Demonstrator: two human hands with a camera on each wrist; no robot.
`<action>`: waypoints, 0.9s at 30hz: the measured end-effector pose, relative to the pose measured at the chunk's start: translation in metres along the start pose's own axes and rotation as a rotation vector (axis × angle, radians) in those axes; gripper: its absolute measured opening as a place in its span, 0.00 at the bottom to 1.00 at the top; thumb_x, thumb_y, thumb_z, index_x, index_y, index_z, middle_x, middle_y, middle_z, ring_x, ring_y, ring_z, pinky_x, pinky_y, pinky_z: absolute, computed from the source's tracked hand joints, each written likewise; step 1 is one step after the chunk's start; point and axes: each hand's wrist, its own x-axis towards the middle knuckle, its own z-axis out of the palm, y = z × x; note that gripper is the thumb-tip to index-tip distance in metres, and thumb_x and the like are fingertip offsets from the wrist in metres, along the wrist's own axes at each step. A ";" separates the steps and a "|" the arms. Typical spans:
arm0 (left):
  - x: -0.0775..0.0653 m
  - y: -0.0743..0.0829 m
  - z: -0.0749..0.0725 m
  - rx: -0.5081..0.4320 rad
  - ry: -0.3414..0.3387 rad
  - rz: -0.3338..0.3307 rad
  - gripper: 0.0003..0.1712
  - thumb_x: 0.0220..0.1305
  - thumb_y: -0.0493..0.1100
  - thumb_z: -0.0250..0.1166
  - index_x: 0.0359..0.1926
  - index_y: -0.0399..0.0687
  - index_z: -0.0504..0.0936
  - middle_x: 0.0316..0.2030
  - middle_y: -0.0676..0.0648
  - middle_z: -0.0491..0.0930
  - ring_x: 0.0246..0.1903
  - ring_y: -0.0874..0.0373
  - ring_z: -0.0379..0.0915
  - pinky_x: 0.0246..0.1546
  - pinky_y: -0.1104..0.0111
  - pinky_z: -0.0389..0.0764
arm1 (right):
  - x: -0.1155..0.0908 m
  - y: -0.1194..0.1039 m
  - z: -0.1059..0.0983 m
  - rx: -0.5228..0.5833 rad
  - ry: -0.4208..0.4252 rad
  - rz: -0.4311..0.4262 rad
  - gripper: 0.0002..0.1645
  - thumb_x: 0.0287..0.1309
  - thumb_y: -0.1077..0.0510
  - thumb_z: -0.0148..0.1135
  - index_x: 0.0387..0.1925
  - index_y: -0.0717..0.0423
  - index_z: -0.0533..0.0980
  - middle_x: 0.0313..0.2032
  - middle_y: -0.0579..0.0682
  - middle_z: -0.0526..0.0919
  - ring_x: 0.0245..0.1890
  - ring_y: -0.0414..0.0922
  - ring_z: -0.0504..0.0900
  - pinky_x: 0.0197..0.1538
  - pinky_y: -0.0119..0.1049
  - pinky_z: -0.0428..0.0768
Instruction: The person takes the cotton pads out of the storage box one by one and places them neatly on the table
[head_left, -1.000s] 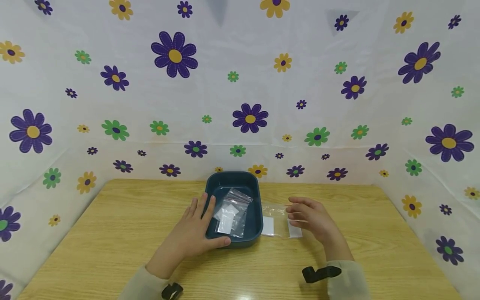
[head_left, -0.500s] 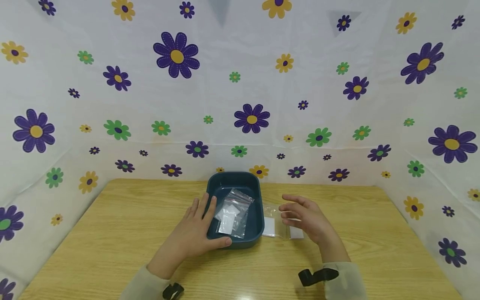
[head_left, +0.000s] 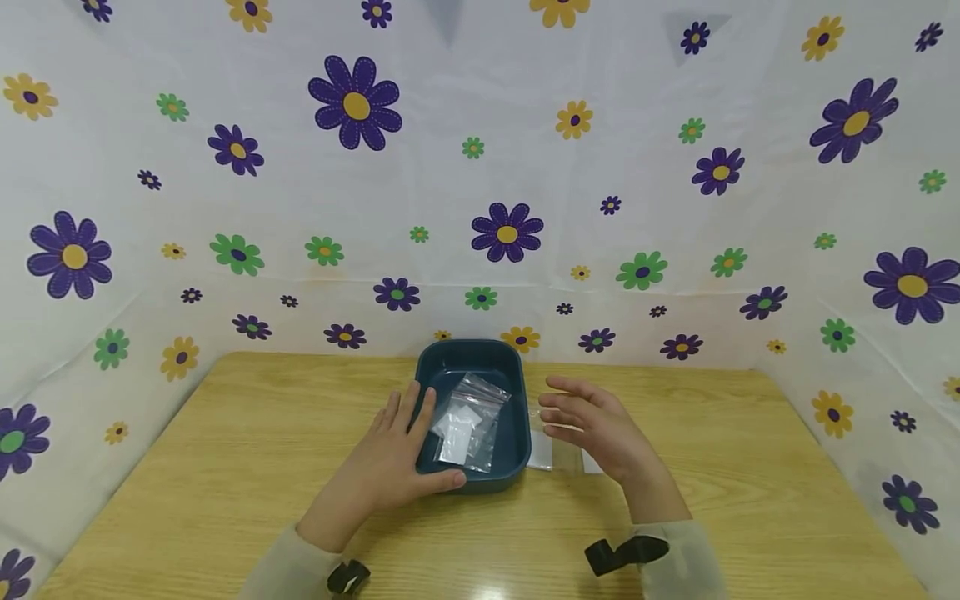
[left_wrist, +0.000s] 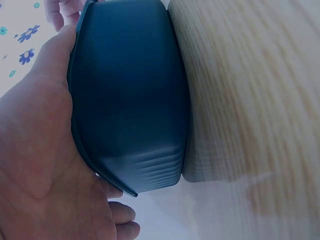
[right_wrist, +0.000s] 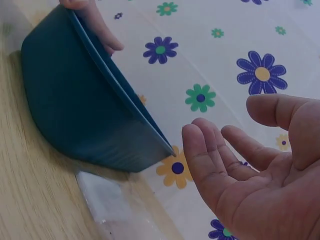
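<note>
A dark blue rectangular tub [head_left: 468, 354] stands on the table. My left hand [head_left: 381, 468] lies spread along its left and front rim, thumb at the near edge; in the left wrist view the palm rests against the rim. Inside the tub lie clear zip bags [head_left: 483, 398] with white pieces [head_left: 455, 435] in or under them. To the right, my right hand [head_left: 600, 429] hovers with relaxed fingers and holds nothing. Partly hidden beneath it, clear packaging with a white piece [head_left: 540, 450] lies beside the tub's right wall. A second white piece [head_left: 591, 462] shows below the palm.
The wooden table [head_left: 262, 450] extends to both sides of the tub. Behind it hangs a white flower-print cloth [head_left: 420, 183], which also lines both sides. Black straps with small mounts [head_left: 626, 554] sit around both sleeves.
My right hand has moved left and slightly away from me, over the packaging toward the tub. The left hand keeps its place on the rim. The head view has shifted slightly.
</note>
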 end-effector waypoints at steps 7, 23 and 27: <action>0.000 0.003 -0.004 -0.004 -0.010 0.001 0.73 0.47 0.89 0.51 0.80 0.48 0.42 0.79 0.38 0.35 0.76 0.32 0.31 0.73 0.41 0.49 | 0.004 -0.003 0.014 0.061 -0.053 -0.005 0.30 0.71 0.57 0.57 0.70 0.63 0.64 0.57 0.59 0.79 0.55 0.52 0.82 0.58 0.42 0.81; 0.000 0.005 -0.006 0.061 -0.002 0.004 0.72 0.48 0.89 0.49 0.80 0.48 0.45 0.79 0.36 0.37 0.76 0.32 0.30 0.73 0.41 0.47 | 0.015 0.000 0.064 0.105 -0.160 0.088 0.33 0.72 0.58 0.54 0.74 0.59 0.59 0.69 0.66 0.66 0.64 0.53 0.75 0.68 0.51 0.70; -0.002 0.006 -0.008 0.063 -0.005 0.003 0.71 0.48 0.89 0.49 0.80 0.47 0.46 0.79 0.36 0.38 0.76 0.32 0.31 0.74 0.41 0.46 | 0.017 0.002 0.074 0.127 -0.143 0.123 0.32 0.73 0.58 0.52 0.74 0.59 0.59 0.69 0.66 0.65 0.67 0.59 0.69 0.70 0.53 0.68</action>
